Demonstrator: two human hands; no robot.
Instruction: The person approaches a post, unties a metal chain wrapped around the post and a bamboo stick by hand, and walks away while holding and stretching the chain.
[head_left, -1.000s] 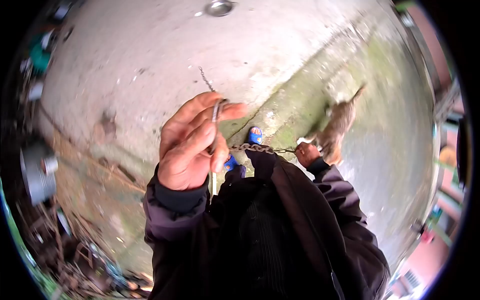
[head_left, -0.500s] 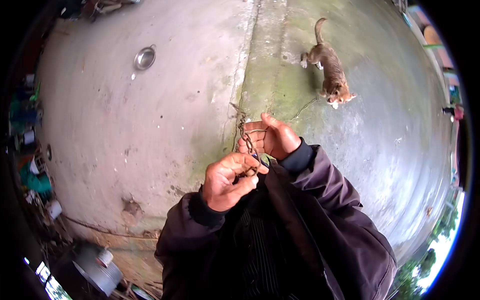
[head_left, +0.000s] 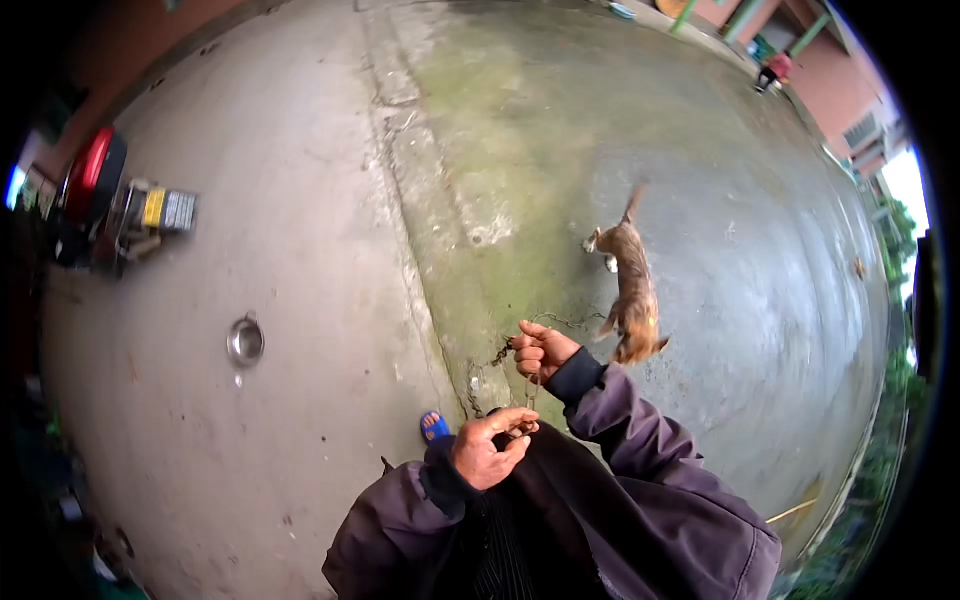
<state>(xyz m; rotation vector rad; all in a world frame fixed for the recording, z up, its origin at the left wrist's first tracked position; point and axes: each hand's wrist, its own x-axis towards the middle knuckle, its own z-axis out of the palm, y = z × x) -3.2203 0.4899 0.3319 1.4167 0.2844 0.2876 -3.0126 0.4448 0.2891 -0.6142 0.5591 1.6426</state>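
My left hand (head_left: 492, 449) pinches the end of a metal chain low in front of my dark jacket. Just above and to the right, my right hand (head_left: 543, 353) is closed round the chain (head_left: 503, 351). Part of the chain hangs down left of my hands toward the ground. Another thin stretch runs from my right hand toward a brown dog (head_left: 633, 285), which stands on the wet concrete with its head down and its tail raised. A blue sandal (head_left: 434, 426) on one foot shows beside my left sleeve.
A metal bowl (head_left: 245, 342) lies on the concrete at the left. Behind it stands a red machine (head_left: 93, 175) with a yellow-labelled box. A person in a red top (head_left: 776, 70) is far off at the upper right, near pink walls.
My right hand has closed round the chain. The view has turned, so the bowl appears lower and the red machine and person have come in. The dog now has its head turned down.
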